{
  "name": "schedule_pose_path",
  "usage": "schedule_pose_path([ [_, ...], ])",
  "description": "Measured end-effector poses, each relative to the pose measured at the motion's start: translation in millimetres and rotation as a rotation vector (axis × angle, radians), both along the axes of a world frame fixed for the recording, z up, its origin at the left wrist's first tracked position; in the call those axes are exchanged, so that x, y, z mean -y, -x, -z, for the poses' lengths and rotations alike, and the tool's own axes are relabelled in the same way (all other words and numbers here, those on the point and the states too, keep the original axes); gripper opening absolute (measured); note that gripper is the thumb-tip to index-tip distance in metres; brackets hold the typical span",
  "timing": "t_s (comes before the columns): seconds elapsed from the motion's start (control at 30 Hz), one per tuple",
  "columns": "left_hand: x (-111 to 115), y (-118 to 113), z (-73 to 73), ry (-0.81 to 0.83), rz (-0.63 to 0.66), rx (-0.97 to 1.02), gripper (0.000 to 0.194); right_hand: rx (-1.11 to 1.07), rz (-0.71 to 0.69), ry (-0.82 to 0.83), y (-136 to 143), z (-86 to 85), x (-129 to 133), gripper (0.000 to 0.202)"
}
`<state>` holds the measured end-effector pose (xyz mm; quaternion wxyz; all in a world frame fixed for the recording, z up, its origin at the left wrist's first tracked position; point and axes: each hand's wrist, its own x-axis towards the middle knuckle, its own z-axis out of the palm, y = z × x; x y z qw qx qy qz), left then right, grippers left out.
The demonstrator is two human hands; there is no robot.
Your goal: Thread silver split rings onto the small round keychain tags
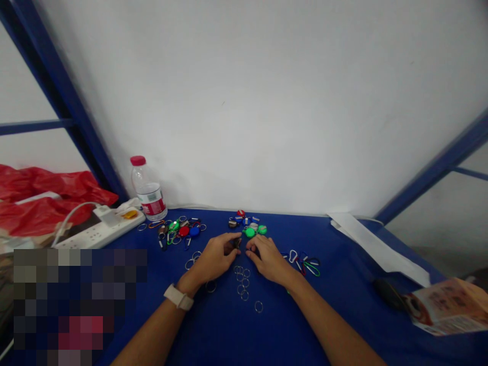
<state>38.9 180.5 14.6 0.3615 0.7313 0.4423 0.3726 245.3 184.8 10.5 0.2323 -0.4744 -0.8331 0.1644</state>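
Taking the spot between your hands as the centre of the clock and the wall as 12, your left hand (218, 256) pinches a small dark piece (237, 243) between thumb and fingers. Your right hand (266, 258) is just to the 3 o'clock side, fingers curled in towards the thumb; you cannot tell from here whether it grips anything. The two hands are close together but apart, above the blue bench (229, 340).

At 6 o'clock lies a loose group of metal rings (246, 282), some overlapping, with a single ring (258, 306) apart on the near side. More rings (189, 264) lie beside your left wrist, which wears a pale watch band (178, 297).

At 12 o'clock sits a pile of round badge reels (250, 232) in green, blue, red and dark colours. At 10 o'clock is a mixed cluster of coloured reels and clips (184, 231), with a clear bottle (152, 201) beyond it. A white power strip (89, 235) is at 9. Between 3 and 4, coloured carabiners (307, 264) lie near your right forearm; white paper (375, 246) is farther out at 3.
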Motion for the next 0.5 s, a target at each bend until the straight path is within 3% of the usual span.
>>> schedule_pose_path([
  [0.5, 1.4, -0.3, -2.7, 0.038, 0.031, 0.033, 0.049, -0.082, -0.014, 0.071, -3.0, -8.4, -0.7, 0.008],
])
